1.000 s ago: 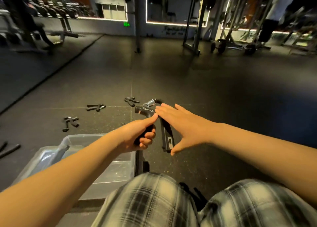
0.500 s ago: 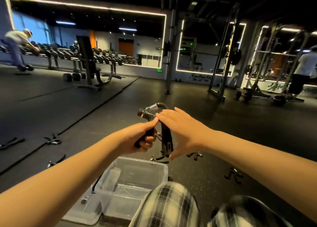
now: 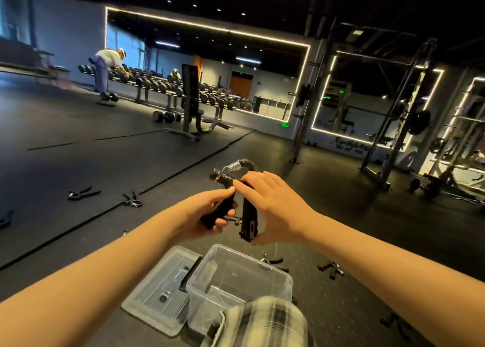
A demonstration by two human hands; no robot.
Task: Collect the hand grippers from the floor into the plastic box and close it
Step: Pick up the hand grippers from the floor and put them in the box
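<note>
Black spring-loaded hand gripper (image 3: 248,214), probably light and stiff, above the clear plastic box (image 3: 202,281); left hand (image 3: 204,215) wraps one padded handle, right hand (image 3: 273,202) lies straight-fingered on the other, likely the safest holds

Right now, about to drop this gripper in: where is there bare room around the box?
Inside the plastic box looks bare, below the hand gripper. The lid fills the floor on its left; loose grippers crowd the floor on its right.

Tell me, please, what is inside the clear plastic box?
Nothing shows inside the clear plastic box where its bottom is visible. Its near corner is hidden by the person's plaid-clad knee, so that part cannot be checked.
</note>
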